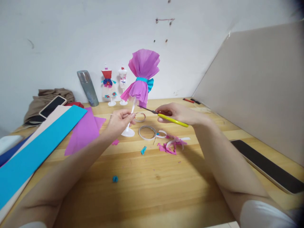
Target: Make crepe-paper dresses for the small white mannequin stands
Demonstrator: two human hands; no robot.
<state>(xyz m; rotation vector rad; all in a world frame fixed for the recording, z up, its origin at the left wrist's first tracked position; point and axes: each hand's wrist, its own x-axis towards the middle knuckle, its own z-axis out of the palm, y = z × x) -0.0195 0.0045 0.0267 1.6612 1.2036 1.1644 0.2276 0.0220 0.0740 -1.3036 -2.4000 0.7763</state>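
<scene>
The left hand is gripping the white stand and the right hand is holding the scissors; above and between them, the purple paper dress is hanging near the blades, so a slipping stand could be causing a wrong cut.

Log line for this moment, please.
left hand: grips white stand | right hand: holds yellow-handled scissors | purple paper dress: on stand, teal sash
</scene>
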